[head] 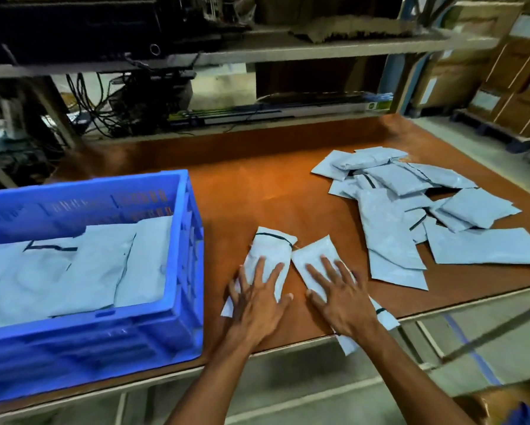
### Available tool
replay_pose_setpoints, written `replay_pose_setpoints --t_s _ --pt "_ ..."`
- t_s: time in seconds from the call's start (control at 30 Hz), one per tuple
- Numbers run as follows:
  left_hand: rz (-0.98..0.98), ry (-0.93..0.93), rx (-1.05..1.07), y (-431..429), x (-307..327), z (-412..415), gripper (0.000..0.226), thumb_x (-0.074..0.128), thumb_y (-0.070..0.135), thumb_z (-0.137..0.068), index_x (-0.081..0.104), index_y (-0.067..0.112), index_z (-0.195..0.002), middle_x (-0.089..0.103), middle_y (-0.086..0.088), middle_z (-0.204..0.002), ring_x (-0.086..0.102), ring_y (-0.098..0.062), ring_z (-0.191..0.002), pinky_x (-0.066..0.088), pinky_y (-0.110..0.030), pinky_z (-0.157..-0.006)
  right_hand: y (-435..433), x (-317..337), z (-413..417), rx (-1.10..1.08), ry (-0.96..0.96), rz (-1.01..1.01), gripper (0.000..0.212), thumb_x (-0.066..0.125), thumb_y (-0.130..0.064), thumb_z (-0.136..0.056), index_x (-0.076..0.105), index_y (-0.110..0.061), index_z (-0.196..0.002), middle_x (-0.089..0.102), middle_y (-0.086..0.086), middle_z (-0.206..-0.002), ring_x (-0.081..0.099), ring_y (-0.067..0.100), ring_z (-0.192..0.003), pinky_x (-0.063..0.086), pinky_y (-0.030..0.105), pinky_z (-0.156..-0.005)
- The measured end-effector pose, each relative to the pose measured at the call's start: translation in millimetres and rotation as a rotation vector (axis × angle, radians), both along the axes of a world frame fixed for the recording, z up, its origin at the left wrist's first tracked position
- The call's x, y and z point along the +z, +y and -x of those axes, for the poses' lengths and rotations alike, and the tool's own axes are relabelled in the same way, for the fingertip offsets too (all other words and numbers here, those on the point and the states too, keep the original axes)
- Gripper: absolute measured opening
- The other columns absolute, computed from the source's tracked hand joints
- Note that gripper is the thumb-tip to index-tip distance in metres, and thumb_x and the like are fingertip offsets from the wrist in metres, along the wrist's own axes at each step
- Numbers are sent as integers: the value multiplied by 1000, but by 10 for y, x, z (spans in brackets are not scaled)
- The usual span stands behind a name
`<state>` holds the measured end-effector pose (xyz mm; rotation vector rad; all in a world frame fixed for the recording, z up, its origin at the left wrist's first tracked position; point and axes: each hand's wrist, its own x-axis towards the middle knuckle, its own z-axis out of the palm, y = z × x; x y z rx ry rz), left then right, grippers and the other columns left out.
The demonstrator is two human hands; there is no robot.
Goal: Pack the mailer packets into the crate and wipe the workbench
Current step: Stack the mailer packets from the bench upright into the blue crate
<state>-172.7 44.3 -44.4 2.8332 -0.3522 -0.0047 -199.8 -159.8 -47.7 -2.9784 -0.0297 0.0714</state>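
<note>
Your left hand lies flat on one packet, fingers spread wide. Your right hand lies flat on a second packet just beside it, also spread wide. Both hands press down; neither one is curled round anything.

The blue crate sits on your left on the brown surface, and it has some packed packets inside. A big pile waits on your right, well apart from the crate.

Here is what could go wrong. The packet stuff under your right hand pokes out past the front edge of the surface. If you slide it toward you or lift your hand fast, it could drop to the floor. The packets look smooth and slippery, so a flat hand may slide over one and not carry it along. If you grab both at once, one could slip out on the way to the crate. The pile is loose, and a bump from your arm could push some packets off the right side.

No words can be read on the packets; they show only thin dark lines. The cardboard boxes at the far right have pale labels, but they are too blurry to read. A green box on the low shelf has a small mark, also too blurry.
</note>
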Motion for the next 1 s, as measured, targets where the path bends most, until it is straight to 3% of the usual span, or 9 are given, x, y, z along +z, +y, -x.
replay_pose_setpoints --t_s 0.07,0.17,0.27,0.43,0.67,0.73,0.83,0.9,1.0 --pt "-76 19 -29 -33 -35 -31 52 42 53 -90 46 47 -141 38 0 -157 43 -40 -132 37 -63 -100 36 -64 6 24 1 -9 69 -11 -74 -88 1 -51 -153 -2 -10 -165 -2 21 -153 -2 48 -122" --pt "-133 85 -31 -24 82 -2 48 41 32 -86 61 38 -129 54 -7 -142 58 -41 -112 46 -59 -87 72 -81 -22 26 -15 -58 89 -25 -69 -84 18 -36 -156 7 -7 -163 8 27 -153 7 47 -123" --pt "-108 24 -47 -38 295 17 56 39 17 -94 38 30 -148 27 -9 -160 36 -45 -132 30 -59 -105 160 55 -13 -38 -55 -163 67 -1 -52 -99 29 -27 -154 11 -12 -155 19 27 -151 18 43 -122" --pt "130 -268 -36 240 1304 230 51 35 30 -100 31 31 -151 15 -5 -164 32 -39 -126 32 -55 -98 699 1056 -96 -75 -490 -418 42 39 -19 -105 47 -14 -146 43 2 -152 34 26 -145 28 37 -116" --pt "141 -526 163 1841 2476 248 52 30 45 -100 26 42 -152 18 3 -162 32 -32 -116 38 -54 -93 2118 2234 -316 217 -649 -650 41 41 -22 -107 47 -13 -146 47 6 -149 39 19 -140 14 2 -107" --pt "39 -494 283 2461 2466 149 52 34 44 -102 26 41 -153 18 3 -162 31 -36 -121 36 -55 -95 2651 2237 -474 308 -618 -594 42 40 -21 -105 49 -5 -143 46 14 -150 39 26 -139 17 11 -112" --pt "-87 -360 427 3288 2240 9 53 36 43 -103 25 37 -154 15 -3 -163 29 -43 -127 34 -59 -96 3371 2107 -686 417 -551 -434 44 31 -26 -103 53 -2 -132 48 19 -146 44 36 -130 34 42 -113" --pt "-127 -249 478 3645 2033 -48 54 36 43 -103 23 35 -155 15 -8 -163 28 -46 -129 33 -63 -97 3758 1949 -805 432 -490 -327 44 24 -27 -102 54 -3 -122 51 19 -138 48 38 -123 39 47 -105" --pt "-194 -89 469 3831 1737 -137 56 33 45 -103 20 33 -155 12 -14 -162 26 -49 -131 32 -65 -102 4127 1709 -1011 406 -325 -181 68 2 -40 -91 52 -5 -123 50 18 -138 47 41 -125 39 50 -106"
